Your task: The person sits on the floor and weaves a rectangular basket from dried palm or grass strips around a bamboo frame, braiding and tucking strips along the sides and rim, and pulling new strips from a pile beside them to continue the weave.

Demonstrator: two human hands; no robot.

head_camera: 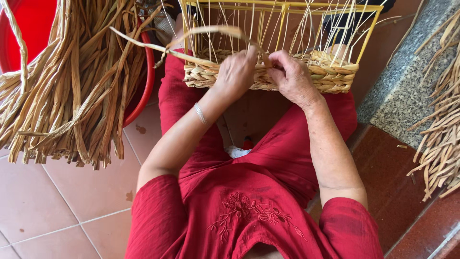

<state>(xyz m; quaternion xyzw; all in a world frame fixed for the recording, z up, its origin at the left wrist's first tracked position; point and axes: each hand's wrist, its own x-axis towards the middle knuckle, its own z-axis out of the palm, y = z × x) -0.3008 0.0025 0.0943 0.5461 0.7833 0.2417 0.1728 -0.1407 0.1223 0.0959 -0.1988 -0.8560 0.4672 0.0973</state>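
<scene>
Basket frame (282, 29) rests on red-clad lap, light, stiff yellow rods; woven band (330, 74) firm. Straw strand (211, 31) looks soft, bendy. Left hand (235, 72), right hand (290, 76) both pinch strand at band's top edge, probably.

Under me runs a floor of pale terracotta tiles (57, 201) with light grout lines. On it, to my left, sits a red basin (28, 24), and dried straw strips (72, 91) spill out over its rim. To my right rises a speckled grey stone step (407, 91), with more loose straw (441, 144) lying over its edge.
</scene>
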